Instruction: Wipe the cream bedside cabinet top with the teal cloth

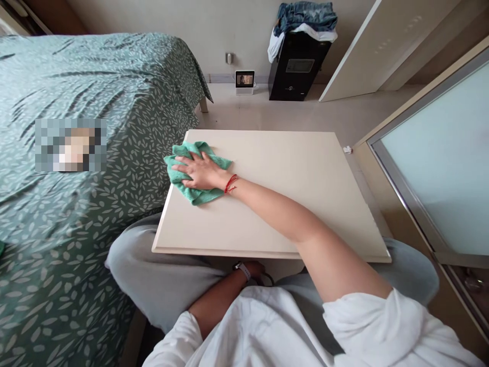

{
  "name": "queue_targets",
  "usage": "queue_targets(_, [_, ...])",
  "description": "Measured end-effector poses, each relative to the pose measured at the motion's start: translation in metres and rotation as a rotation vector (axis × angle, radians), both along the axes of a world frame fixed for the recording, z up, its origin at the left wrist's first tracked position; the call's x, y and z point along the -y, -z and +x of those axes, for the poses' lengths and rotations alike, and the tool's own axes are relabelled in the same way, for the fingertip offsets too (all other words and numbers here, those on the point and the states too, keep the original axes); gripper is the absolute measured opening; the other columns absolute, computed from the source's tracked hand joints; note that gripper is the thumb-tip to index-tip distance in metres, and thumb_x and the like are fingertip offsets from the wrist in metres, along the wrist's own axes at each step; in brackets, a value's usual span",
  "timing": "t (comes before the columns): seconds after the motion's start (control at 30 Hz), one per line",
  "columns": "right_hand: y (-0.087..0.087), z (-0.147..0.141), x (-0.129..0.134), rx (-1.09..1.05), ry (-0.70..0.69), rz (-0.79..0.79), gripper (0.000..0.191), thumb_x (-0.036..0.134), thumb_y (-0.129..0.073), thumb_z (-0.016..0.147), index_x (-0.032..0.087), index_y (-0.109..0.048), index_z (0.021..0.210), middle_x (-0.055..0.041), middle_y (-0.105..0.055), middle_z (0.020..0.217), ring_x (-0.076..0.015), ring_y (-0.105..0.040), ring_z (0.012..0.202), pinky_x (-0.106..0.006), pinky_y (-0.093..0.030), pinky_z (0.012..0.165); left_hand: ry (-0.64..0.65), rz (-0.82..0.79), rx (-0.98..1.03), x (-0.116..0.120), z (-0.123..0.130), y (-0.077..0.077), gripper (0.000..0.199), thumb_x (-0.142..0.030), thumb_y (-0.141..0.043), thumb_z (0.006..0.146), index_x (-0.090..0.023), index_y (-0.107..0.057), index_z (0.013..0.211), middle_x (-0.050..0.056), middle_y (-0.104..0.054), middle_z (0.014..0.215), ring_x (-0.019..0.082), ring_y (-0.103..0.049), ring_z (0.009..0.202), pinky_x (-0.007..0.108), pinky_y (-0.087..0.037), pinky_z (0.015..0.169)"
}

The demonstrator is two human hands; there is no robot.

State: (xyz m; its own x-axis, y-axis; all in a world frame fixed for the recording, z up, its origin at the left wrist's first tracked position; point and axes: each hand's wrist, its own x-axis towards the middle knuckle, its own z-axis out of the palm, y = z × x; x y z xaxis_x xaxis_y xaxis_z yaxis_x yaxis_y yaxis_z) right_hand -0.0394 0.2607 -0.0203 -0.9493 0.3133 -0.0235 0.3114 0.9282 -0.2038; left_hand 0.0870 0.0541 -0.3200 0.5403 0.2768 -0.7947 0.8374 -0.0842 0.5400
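In the head view, the right hand (202,172) lies palm-down on a crumpled green fabric cloth (195,197), its fingers spread apart. The cloth lies beneath them at ten o'clock on the cream rectangular counter (290,163), slightly overhanging the left edge. The left hand (255,267) is at six o'clock, below the near edge; shadow hides whether its fingers are apart or together. At one o'clock, a black boxy cabinet (298,76) carries folded blue denim (305,16). A green leaf-patterned bed (126,107) is at nine o'clock. The right forearm (271,206) crosses the counter.
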Motion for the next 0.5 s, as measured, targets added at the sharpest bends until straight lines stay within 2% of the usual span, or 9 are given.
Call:
queue_targets(0.13, [0.004,0.044,-0.042,0.014,0.249,-0.053,0.072,0.034,-0.058,0.123,0.022,-0.052,0.194,-0.0120,-0.034,0.208,-0.0489,-0.034,0.188,-0.074,-0.027,0.153,0.010,-0.050,-0.034,0.000,-0.003,-0.002,0.091,-0.049,-0.095,0.090,-0.005,-0.073,0.167,0.028,-0.072,0.169,0.042,-0.071,0.159,0.042,-0.058,0.130])
queue_targets(0.3, [0.016,0.133,-0.097,-0.029,0.568,-0.046,0.074,0.033,-0.053,0.120,0.020,-0.052,0.193,-0.0176,-0.036,0.206,-0.0534,-0.038,0.184,-0.081,-0.031,0.147,-0.005,-0.051,-0.039,-0.001,-0.005,-0.003,0.089,-0.049,-0.097,0.088,-0.009,-0.076,0.165,0.027,-0.073,0.168,0.043,-0.072,0.159,0.046,-0.058,0.132])
queue_targets(0.4, [0.022,0.195,-0.114,-0.035,0.762,-0.022,0.074,0.034,-0.050,0.119,0.018,-0.053,0.191,-0.0206,-0.039,0.204,-0.0544,-0.039,0.181,-0.082,-0.033,0.145,-0.019,-0.031,-0.020,-0.001,-0.006,-0.002,0.091,-0.055,-0.101,0.084,-0.009,-0.079,0.160,0.027,-0.075,0.165,0.045,-0.074,0.156,0.048,-0.059,0.130])
queue_targets(0.5, [0.029,0.252,-0.119,-0.040,0.939,0.022,0.072,0.036,-0.046,0.119,0.019,-0.055,0.188,-0.0232,-0.041,0.201,-0.0538,-0.041,0.177,-0.082,-0.036,0.142,-0.022,-0.012,-0.002,0.000,-0.007,0.001,0.093,-0.064,-0.102,0.081,-0.011,-0.082,0.155,0.027,-0.076,0.163,0.045,-0.076,0.154,0.048,-0.061,0.128])
